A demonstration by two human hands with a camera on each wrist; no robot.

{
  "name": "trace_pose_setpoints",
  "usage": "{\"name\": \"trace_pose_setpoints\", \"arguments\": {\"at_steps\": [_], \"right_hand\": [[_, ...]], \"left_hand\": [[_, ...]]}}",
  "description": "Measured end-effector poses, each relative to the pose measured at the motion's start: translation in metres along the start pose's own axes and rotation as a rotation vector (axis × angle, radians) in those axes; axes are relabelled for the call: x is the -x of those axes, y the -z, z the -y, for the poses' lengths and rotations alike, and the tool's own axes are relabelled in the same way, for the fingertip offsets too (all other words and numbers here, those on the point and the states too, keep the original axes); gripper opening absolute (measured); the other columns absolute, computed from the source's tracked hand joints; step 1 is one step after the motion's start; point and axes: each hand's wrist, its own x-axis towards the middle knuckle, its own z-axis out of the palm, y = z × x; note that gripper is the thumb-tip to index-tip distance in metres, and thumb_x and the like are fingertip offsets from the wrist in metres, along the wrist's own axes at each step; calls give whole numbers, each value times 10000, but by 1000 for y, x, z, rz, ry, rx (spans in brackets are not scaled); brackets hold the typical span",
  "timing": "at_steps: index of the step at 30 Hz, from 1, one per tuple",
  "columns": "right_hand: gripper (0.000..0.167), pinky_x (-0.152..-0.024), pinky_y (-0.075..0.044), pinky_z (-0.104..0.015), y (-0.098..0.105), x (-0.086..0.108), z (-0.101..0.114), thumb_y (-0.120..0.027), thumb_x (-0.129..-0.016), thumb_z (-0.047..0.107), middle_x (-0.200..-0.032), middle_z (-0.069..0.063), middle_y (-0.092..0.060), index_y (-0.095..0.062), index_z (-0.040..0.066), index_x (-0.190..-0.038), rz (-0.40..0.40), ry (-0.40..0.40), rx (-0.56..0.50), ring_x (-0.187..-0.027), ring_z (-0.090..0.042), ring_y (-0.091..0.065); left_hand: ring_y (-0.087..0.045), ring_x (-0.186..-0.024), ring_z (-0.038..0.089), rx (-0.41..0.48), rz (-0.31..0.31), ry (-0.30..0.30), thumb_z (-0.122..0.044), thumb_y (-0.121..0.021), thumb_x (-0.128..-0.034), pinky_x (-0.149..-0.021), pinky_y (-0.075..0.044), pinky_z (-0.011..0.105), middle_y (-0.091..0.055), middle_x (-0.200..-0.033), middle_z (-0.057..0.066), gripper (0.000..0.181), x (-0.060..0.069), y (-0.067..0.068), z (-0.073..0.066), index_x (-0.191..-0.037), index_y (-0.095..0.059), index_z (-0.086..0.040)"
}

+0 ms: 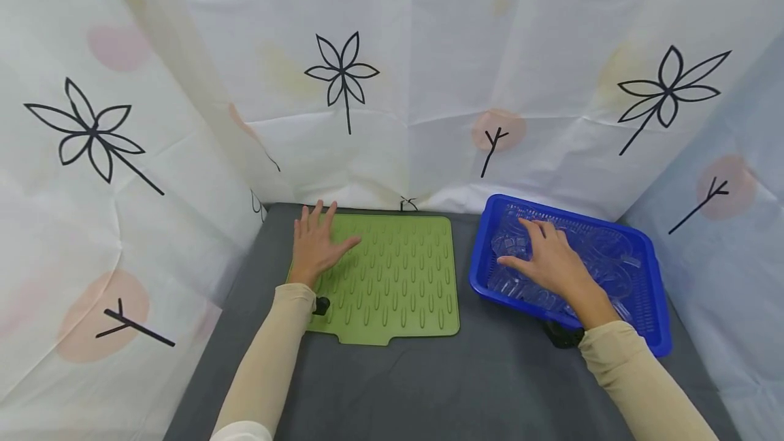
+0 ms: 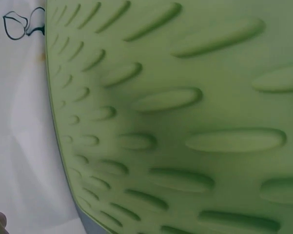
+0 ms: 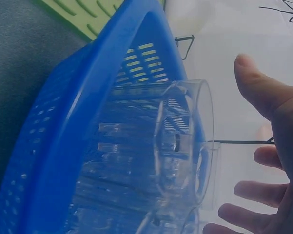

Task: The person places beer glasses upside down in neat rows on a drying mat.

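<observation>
A green ridged mat (image 1: pixel 392 278) lies on the dark table, and my left hand (image 1: pixel 316 245) hovers over its left side with fingers spread, holding nothing. The mat's raised ridges (image 2: pixel 234 140) fill most of the left wrist view, where only a fingertip shows at the lower left. To the right stands a blue plastic basket (image 1: pixel 658 312) with several clear glasses in it. Above those glasses is my right hand (image 1: pixel 554 260), fingers apart and nothing in them. In the right wrist view, a clear glass (image 3: pixel 180 146) faces the thumb and fingers (image 3: pixel 256 192) across a gap.
The dark grey table (image 1: pixel 453 386) runs in front of the mat and basket. White cloth (image 1: pixel 441 87) printed with flowers and twigs hangs behind and at both sides. The basket's right end is near the right-hand cloth.
</observation>
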Motion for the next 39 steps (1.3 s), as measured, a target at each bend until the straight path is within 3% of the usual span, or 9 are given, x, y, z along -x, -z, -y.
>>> {"name": "trace_pose_setpoints", "arguments": {"at_steps": [5, 15, 25, 32, 39], "right_hand": [[1034, -1006, -409, -757, -7, 4, -7, -669, -883, 670, -1551, -343, -298, -283, 24, -1591, -9, 4, -13, -1386, -604, -308], [961, -1025, -408, -734, -18, 3, -8, -727, -876, 601, -1539, -328, -342, -371, 22, -1556, -7, 18, -26, -1355, -577, -380], [882, -899, -517, -661, -17, 3, -8, -703, -887, 618, -1472, -326, -401, -462, 40, -1508, 33, 14, -9, -1070, -511, -614], [827, -983, -480, -674, -17, 4, -7, -702, -901, 591, -1385, -298, -528, -505, 30, -1476, 51, 9, -17, -1223, -500, -562], [811, -1004, -468, -677, -17, 1, -6, -702, -912, 565, -1393, -301, -531, -496, 28, -1483, 73, -4, -15, -1248, -504, -549]], "left_hand": [[-60, -1579, 487, 13, 11, 17, -722, -628, -869, -1254, -70, 689, -98, -1735, 103, 1018, 2, -6, 11, -1656, -140, -299], [19, -1579, 499, 38, 79, 67, -767, -585, -865, -1243, -18, 711, -110, -1726, 140, 1020, 9, -16, 36, -1652, -183, -258], [1, -1568, 522, 78, 235, 109, -724, -632, -862, -1224, -22, 739, -30, -1729, 174, 1060, 18, -22, 47, -1658, -137, -229], [-1, -1570, 515, 117, 286, 142, -705, -677, -842, -1227, -50, 735, -59, -1719, 198, 1095, 29, -25, 48, -1656, -145, -201], [9, -1566, 524, 129, 297, 143, -678, -710, -836, -1216, -71, 748, -79, -1711, 218, 1094, 36, -26, 51, -1650, -184, -173]]}}
